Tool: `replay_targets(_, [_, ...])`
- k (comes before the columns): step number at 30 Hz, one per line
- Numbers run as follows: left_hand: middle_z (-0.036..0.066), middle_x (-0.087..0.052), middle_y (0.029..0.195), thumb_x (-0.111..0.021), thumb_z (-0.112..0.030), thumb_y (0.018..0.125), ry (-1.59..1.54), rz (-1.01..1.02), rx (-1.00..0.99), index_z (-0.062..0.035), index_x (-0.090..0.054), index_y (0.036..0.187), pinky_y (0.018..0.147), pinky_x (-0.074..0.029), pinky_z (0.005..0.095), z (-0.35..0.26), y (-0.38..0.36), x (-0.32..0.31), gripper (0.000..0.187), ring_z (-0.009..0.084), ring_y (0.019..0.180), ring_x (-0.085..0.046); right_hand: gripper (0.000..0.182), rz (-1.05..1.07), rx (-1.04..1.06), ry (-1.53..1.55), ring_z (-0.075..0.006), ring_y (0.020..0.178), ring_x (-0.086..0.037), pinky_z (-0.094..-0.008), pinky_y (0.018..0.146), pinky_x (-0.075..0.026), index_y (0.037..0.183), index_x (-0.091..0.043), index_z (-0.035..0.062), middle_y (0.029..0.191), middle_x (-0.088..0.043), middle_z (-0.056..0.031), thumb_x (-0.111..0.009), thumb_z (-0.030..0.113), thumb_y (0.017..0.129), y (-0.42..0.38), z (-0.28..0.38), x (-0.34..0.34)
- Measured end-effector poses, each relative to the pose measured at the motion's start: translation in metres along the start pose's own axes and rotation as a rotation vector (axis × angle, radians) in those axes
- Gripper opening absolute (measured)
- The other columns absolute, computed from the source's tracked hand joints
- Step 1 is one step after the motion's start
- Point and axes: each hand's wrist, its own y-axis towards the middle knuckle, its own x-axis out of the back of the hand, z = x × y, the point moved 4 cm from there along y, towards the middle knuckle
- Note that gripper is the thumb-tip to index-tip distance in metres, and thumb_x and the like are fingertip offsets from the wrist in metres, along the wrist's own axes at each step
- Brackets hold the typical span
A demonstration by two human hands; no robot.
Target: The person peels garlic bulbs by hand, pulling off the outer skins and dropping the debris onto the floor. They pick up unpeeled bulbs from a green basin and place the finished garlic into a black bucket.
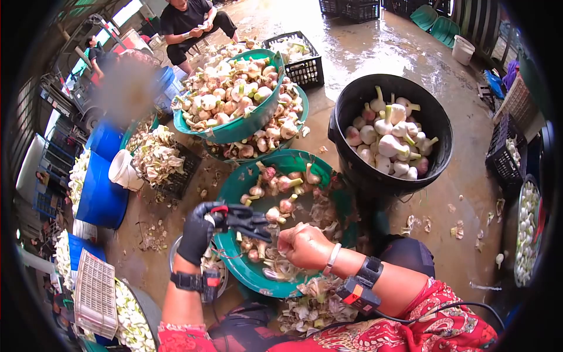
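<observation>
A green basin [226, 267] with unpeeled garlic bulbs [288, 203] and loose skins stands in front of me. Over its left side is my left hand [226, 226] in a black glove, fingers stretched to the right, with a red band on it. My bare right hand [302, 243] is above the basin's middle, its fingers curled in; what they hold, if anything, is hidden. The fingertips of both hands are near each other. At the right, a black bucket [338, 144] holds cleaned white bulbs [390, 145].
Heaped garlic fills another green basin [237, 130] beyond mine. A person [190, 23] sits behind it. Black crates [305, 70], blue tubs [107, 190] and a white bucket [125, 170] stand around. Skins [319, 305] are piled at my knees. A metal bowl [223, 281] is partly under my left arm.
</observation>
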Motion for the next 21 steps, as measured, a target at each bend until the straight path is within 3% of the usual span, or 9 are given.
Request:
replay_targets(3, [0.006, -0.066, 0.092, -0.056, -0.002, 0.083, 0.018, -0.003, -0.141, -0.0010, -0.061, 0.106, 0.068, -0.052, 0.0269, -0.063, 0.054, 0.001, 0.024, 0.0127, 0.079, -0.061, 0.011, -0.042, -0.047, 0.046, -0.0343, 0.070, -0.063, -0.0417, 0.065, -0.050, 0.077, -0.064, 0.0029, 0.073, -0.063, -0.0186, -0.057, 0.003, 0.068, 0.005, 0.006, 0.010])
replay_targets(5, [0.014, -0.066, 0.095, -0.055, -0.004, 0.083, 0.499, -0.035, -0.552, -0.0017, -0.065, 0.100, 0.081, -0.051, 0.0296, -0.114, 0.082, 0.022, 0.020, 0.0210, 0.089, -0.063, 0.010, -0.135, 0.022, 0.092, -0.0345, 0.071, -0.062, -0.0419, 0.066, -0.050, 0.077, -0.064, 0.0039, 0.075, -0.062, -0.0182, -0.057, 0.003, 0.069, 0.008, 0.006, 0.017])
replay_targets(6, [0.011, -0.065, 0.093, -0.052, -0.007, 0.088, 0.212, -0.100, -0.634, -0.0032, -0.064, 0.102, 0.081, -0.051, 0.0295, -0.126, 0.096, 0.034, 0.019, 0.0199, 0.088, -0.063, 0.010, -0.230, 0.092, 0.135, -0.0347, 0.072, -0.061, -0.0421, 0.067, -0.050, 0.076, -0.064, 0.0049, 0.076, -0.061, -0.0178, -0.058, 0.004, 0.069, 0.008, 0.006, 0.022])
replay_targets(13, [0.006, -0.060, 0.095, -0.047, -0.006, 0.094, -0.227, -0.163, -0.106, -0.0060, -0.041, 0.133, 0.072, -0.055, 0.0316, -0.049, 0.132, 0.052, 0.040, 0.0200, 0.087, -0.062, 0.011, -0.401, -0.088, 0.165, -0.0210, 0.068, -0.061, -0.0316, 0.061, -0.047, 0.074, -0.061, 0.0028, 0.074, -0.060, -0.0109, -0.053, -0.001, 0.068, 0.007, -0.011, 0.040])
replay_targets(14, [0.005, -0.060, 0.092, -0.047, -0.005, 0.093, -0.406, 0.249, -0.244, -0.0035, -0.044, 0.129, 0.072, -0.055, 0.0296, 0.008, 0.140, 0.055, 0.036, 0.0189, 0.086, -0.062, 0.014, -0.457, -0.098, 0.229, -0.0171, 0.069, -0.061, -0.0297, 0.061, -0.047, 0.076, -0.061, 0.0023, 0.075, -0.061, -0.0088, -0.051, -0.002, 0.068, 0.008, -0.014, 0.046])
replay_targets(15, [0.004, -0.060, 0.091, -0.056, -0.002, 0.088, -0.272, 0.015, -0.134, -0.0012, -0.054, 0.118, 0.065, -0.051, 0.0262, 0.035, 0.108, 0.024, 0.030, 0.0128, 0.071, -0.058, 0.014, -0.492, -0.134, 0.245, -0.0147, 0.069, -0.060, -0.0278, 0.062, -0.047, 0.078, -0.061, 0.0016, 0.076, -0.062, -0.0073, -0.051, -0.003, 0.070, 0.008, -0.017, 0.054])
replay_targets(16, [0.004, -0.062, 0.091, -0.057, -0.002, 0.086, 0.017, 0.092, -0.238, -0.0001, -0.057, 0.114, 0.065, -0.050, 0.0254, 0.092, 0.092, 0.014, 0.028, 0.0122, 0.073, -0.058, 0.015, -0.524, -0.178, 0.258, -0.0124, 0.069, -0.059, -0.0259, 0.062, -0.048, 0.080, -0.061, 0.0009, 0.078, -0.062, -0.0058, -0.050, -0.003, 0.071, 0.005, -0.020, 0.058])
replay_targets(18, [0.007, -0.065, 0.083, -0.062, -0.005, 0.083, 0.227, 0.077, 0.136, 0.0018, -0.061, 0.109, 0.059, -0.050, 0.0257, 0.170, 0.048, -0.024, 0.028, 0.0101, 0.066, -0.058, 0.014, -0.487, -0.261, 0.533, -0.0104, 0.067, -0.058, -0.0236, 0.062, -0.049, 0.083, -0.061, 0.0006, 0.080, -0.062, -0.0044, -0.050, -0.002, 0.075, 0.001, -0.030, 0.059])
replay_targets(21, [0.008, -0.065, 0.080, -0.067, -0.012, 0.082, 0.097, 0.131, 0.471, 0.0022, -0.062, 0.111, 0.059, -0.049, 0.0270, 0.216, -0.001, -0.068, 0.033, 0.0114, 0.064, -0.058, 0.015, -0.422, -0.391, 0.540, -0.0073, 0.062, -0.055, -0.0218, 0.055, -0.048, 0.086, -0.062, 0.0003, 0.081, -0.062, -0.0034, -0.050, -0.001, 0.076, -0.008, -0.023, 0.066])
